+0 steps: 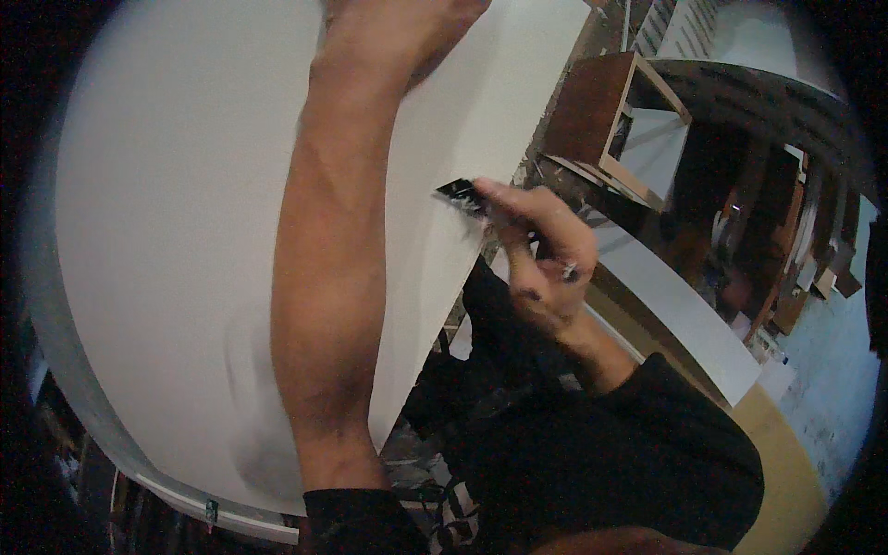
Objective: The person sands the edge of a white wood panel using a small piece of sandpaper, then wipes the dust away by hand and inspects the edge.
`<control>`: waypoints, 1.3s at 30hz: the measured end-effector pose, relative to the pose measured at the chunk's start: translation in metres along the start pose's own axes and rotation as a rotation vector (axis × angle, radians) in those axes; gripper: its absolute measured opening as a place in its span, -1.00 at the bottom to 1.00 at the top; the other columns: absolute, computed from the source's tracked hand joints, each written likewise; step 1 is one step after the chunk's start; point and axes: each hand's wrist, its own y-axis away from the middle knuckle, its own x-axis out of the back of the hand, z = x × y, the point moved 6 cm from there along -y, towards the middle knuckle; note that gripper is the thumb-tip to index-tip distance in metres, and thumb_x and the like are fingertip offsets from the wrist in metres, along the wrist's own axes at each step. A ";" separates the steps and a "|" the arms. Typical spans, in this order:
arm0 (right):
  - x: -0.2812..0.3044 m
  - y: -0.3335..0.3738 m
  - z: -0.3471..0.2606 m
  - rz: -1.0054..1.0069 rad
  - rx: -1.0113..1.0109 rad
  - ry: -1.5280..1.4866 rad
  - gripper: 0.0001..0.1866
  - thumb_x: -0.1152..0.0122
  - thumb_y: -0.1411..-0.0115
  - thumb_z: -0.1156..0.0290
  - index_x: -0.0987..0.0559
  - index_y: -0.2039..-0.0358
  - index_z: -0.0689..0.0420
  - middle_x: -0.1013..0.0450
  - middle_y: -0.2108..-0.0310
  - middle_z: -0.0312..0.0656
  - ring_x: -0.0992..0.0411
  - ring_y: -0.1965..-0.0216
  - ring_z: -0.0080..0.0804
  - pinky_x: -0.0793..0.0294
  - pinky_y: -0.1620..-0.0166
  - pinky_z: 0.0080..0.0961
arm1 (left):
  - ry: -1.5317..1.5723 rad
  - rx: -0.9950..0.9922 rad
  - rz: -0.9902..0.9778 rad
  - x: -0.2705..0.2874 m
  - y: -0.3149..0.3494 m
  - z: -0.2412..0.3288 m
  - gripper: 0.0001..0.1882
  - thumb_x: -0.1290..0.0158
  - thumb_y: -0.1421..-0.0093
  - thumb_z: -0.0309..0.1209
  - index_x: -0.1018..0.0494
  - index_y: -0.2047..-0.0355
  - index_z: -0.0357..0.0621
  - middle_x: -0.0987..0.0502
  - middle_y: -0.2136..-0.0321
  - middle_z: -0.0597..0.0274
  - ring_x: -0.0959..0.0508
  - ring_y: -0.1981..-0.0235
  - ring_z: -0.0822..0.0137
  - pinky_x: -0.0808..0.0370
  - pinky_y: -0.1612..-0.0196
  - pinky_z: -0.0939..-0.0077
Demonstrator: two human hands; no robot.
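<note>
A large white panel (185,203) spreads under my arms, its right edge running slantwise from top right to bottom middle. My right hand (550,250) is closed around a small black-bladed tool (457,192) with whitish smears on it. The blade's pointed end lies over the panel close to that edge; whether it touches the surface I cannot make out. My left forearm stretches up across the panel, and my left hand (402,37) is at the top of the view over the panel, its fingers cut off or hidden.
A brown wooden box frame (597,116) stands beyond the panel's edge at the upper right. Below it lies a long white board (689,310). Stacked wood pieces (805,268) lean by a light blue surface (832,370) at far right.
</note>
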 end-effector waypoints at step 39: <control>0.024 0.018 0.005 -0.012 0.101 0.043 -0.60 -0.12 0.01 0.76 -0.59 0.12 0.22 -0.48 0.48 -0.15 -0.43 0.51 -0.42 -0.39 0.41 -0.57 | 0.083 -0.002 -0.090 0.006 0.001 0.006 -0.50 0.20 -0.31 -0.03 -0.32 -0.11 -0.06 -0.27 -0.17 0.14 -0.12 -0.29 0.12 0.28 -0.28 -0.39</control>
